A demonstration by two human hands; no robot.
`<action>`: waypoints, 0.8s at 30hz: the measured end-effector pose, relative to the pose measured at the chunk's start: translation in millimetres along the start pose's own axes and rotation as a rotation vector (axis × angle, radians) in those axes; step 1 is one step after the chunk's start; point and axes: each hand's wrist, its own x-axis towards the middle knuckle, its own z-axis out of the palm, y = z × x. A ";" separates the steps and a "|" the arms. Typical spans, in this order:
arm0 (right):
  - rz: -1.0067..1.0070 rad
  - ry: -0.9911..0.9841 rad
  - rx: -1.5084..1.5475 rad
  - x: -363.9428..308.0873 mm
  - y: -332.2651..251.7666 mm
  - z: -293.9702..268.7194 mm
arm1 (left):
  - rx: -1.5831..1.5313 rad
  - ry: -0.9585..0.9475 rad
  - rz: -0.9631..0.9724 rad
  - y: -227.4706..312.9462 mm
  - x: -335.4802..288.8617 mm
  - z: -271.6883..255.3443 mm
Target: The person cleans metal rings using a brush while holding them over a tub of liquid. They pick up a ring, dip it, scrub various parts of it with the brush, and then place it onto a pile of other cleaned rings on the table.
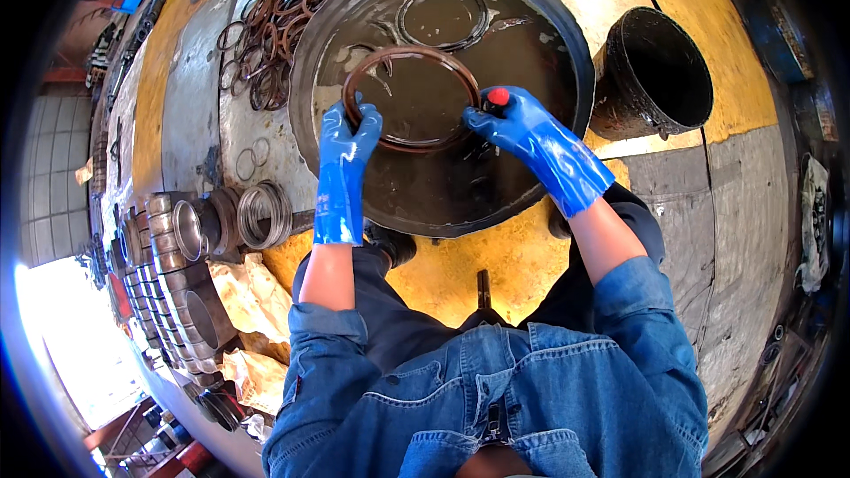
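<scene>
Both my hands wear long blue rubber gloves. Between them a wet brown ring is held over a wide, dark round basin. My left hand is closed on the ring's left side, thumb toward its inside. On the right side, my right hand is closed at the ring's edge, and a red-ended tool sticks out of the same grip. The glove hides most of that tool, so its kind is unclear. Murky liquid fills the basin, and another ring lies in it toward the far side.
A heap of rusty rings lies left of the basin. A black bucket stands at its right. Silver rings, rows of metal sleeves and brown paper sit at the lower left. My knees flank the basin's near side.
</scene>
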 end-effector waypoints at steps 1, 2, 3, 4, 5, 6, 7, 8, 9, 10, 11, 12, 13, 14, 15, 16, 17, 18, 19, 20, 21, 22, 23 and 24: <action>-0.111 0.051 -0.121 -3.6 -3.1 -3.9 | 0.089 0.001 0.064 4.7 -0.9 1.4; -0.224 0.101 -0.240 -5.3 -3.6 -5.2 | 0.179 0.004 0.127 9.3 -2.2 2.9; -0.330 0.162 -0.338 -6.6 0.1 -5.0 | 0.189 0.042 0.286 13.4 -3.1 8.6; -0.364 0.159 -0.433 -7.3 1.7 -5.0 | 0.300 -0.010 0.348 28.4 -7.2 14.5; -0.399 0.154 -0.528 -8.0 2.6 -5.4 | 0.412 -0.062 0.410 44.2 -11.4 18.2; -0.435 0.152 -0.625 -9.6 1.2 -6.9 | 0.521 -0.113 0.475 55.0 -14.7 23.3; -0.363 0.071 -0.712 -11.1 -8.2 -2.7 | 0.499 -0.219 0.501 58.5 -17.9 25.7; -0.367 0.056 -0.713 -8.7 -9.4 2.7 | 0.545 -0.331 0.577 61.8 -25.2 27.4; -0.365 0.046 -0.718 -7.2 -8.0 5.8 | 0.608 -0.350 0.562 59.5 -30.8 32.7; -0.363 0.035 -0.724 -5.2 -4.3 8.8 | 0.670 -0.370 0.548 57.8 -34.1 36.0; -0.381 0.135 -0.619 -1.9 7.5 12.7 | 0.562 -0.413 0.315 56.8 -32.8 36.9; -0.273 0.201 -0.483 -0.9 12.2 15.0 | 0.454 -0.449 0.087 58.0 -27.1 37.0; -0.165 0.265 -0.345 0.1 16.9 16.6 | 0.343 -0.479 -0.140 59.3 -23.4 36.3; -0.056 0.327 -0.207 1.4 21.7 16.6 | 0.063 -0.399 -0.210 56.1 -25.0 27.6; 0.223 0.303 -0.111 4.8 19.8 9.3 | -0.004 -0.385 -0.292 60.0 -20.8 20.7; 0.235 0.289 -0.064 11.6 30.5 4.0 | -0.072 -0.370 -0.373 64.4 -17.4 16.7; 0.141 0.294 0.112 10.2 35.6 3.7 | -0.190 -0.310 -0.439 60.8 -17.3 17.6; 0.039 0.290 0.288 4.5 25.7 2.4 | -0.247 -0.301 -0.462 57.0 -15.9 14.2; -0.091 0.258 0.401 -1.8 10.8 6.4 | -0.303 -0.291 -0.488 53.1 -15.0 11.3; -0.220 0.225 0.513 -7.0 -5.9 12.3 | -0.359 -0.281 -0.513 49.2 -14.5 9.1; -0.305 0.142 0.418 -14.1 -23.9 11.4 | -0.362 -0.290 -0.511 52.1 -16.2 11.0; -0.535 0.166 0.273 -18.1 -30.1 17.0 | -0.366 -0.286 -0.509 50.6 -18.0 11.4; -0.668 0.158 0.233 -23.8 -38.9 25.0 | -0.370 -0.281 -0.507 47.2 -19.7 11.9; -0.800 0.154 0.187 -27.1 -46.7 29.2 | -0.376 -0.282 -0.503 43.7 -20.0 15.0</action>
